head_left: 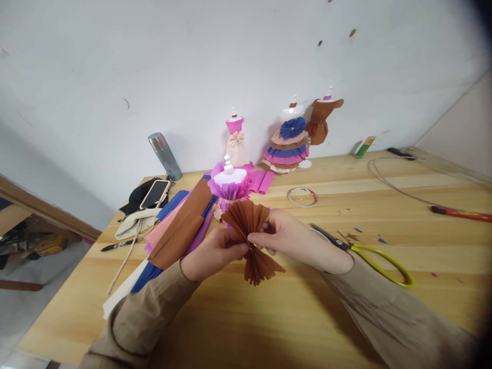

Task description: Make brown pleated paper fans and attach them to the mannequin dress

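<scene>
Both my hands pinch a pleated brown crepe-paper fan [249, 241] at its gathered middle, above the wooden table [269, 318]. My left hand [213, 251] grips it from the left, my right hand [284, 236] from the right, fingers closed on the waist. The fan spreads out above and below the pinch. Just behind it stands a small white mannequin [229, 177] with a purple-pink ruffle [229, 191].
Folded crepe sheets [180, 225] in brown, blue, pink lie at left. Yellow-handled scissors [369, 253] lie right of my right hand. A tape ring [302, 197], three dressed mannequins [288, 141] by the wall, a flask [165, 155], a phone [155, 193] and a cable [395, 182] are also there.
</scene>
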`<state>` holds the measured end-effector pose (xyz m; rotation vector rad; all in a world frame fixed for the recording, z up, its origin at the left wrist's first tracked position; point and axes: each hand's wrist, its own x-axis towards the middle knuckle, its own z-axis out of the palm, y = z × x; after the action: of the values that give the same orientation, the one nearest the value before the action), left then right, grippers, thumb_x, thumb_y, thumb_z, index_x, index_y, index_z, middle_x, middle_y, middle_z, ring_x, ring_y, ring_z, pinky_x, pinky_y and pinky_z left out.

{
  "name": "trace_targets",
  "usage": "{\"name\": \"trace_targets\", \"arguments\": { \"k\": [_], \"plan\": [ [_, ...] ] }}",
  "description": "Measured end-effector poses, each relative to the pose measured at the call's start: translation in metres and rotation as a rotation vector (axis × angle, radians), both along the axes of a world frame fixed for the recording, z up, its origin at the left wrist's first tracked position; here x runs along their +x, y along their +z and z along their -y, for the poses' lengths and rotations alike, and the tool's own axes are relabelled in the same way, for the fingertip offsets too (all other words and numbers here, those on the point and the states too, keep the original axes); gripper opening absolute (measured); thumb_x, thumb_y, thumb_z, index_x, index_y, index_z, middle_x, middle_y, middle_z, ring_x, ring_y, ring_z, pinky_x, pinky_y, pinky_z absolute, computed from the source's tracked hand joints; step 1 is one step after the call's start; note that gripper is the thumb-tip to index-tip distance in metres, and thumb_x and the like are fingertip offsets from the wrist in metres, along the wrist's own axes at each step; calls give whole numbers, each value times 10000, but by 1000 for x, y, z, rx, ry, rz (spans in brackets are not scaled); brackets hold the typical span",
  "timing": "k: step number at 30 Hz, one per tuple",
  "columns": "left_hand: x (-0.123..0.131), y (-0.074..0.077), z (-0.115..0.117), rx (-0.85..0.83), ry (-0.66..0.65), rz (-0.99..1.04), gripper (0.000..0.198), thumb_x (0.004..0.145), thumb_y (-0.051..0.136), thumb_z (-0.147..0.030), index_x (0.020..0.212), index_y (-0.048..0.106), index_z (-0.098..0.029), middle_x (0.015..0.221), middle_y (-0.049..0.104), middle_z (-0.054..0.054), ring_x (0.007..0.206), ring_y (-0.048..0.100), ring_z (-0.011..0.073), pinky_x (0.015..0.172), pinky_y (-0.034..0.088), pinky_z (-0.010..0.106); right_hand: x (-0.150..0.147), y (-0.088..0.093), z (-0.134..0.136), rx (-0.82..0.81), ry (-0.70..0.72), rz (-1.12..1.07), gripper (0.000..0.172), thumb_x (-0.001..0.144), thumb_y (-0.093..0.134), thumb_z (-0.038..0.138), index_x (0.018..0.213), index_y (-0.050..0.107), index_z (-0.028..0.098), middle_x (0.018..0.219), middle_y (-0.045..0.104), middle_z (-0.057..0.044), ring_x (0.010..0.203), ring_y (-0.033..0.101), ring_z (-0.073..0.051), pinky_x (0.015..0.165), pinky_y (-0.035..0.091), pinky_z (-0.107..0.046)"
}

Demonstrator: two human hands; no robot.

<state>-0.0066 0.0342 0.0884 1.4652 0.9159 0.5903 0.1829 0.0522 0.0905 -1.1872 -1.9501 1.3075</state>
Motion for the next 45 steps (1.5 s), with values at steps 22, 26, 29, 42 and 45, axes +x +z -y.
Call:
{"name": "trace_targets", "arguments": {
  "k": [22,26,29,42,45],
  "plan": [
    [5,8,18,-237,211,350,308,659,819,-336,796,685,-95,715,677,64,584,620,128,518,507,226,14,28,18,141,-30,-85,134,768,615,286,870,602,199,634,624,11,540,593,-130,481,449,-235],
    [5,6,19,-266,237,433,307,651,828,-339,793,699,-98,692,680,63,582,623,129,526,506,225,14,29,25,424,-10,75,99,749,684,273,798,623,213,810,691,-12,702,622,-151,606,453,-254],
    [7,6,19,-322,249,466,295,638,835,-316,783,702,-94,652,670,56,568,615,124,523,498,220,9,27,32,581,8,158,36,791,638,187,773,611,201,741,684,4,645,598,-135,598,410,-252],
    [20,2,50,-346,472,410,375,654,815,-410,866,740,-109,771,732,97,484,594,96,437,464,197,3,19,34,1020,-89,290,216,872,468,120,727,617,178,674,631,-30,620,537,-157,627,370,-303],
    [18,6,54,-221,445,321,396,732,736,-489,798,745,-99,688,717,91,473,595,104,458,472,207,0,17,36,1072,-47,292,225,874,467,102,715,612,165,664,620,-34,630,540,-160,628,364,-304]
  ]
}}
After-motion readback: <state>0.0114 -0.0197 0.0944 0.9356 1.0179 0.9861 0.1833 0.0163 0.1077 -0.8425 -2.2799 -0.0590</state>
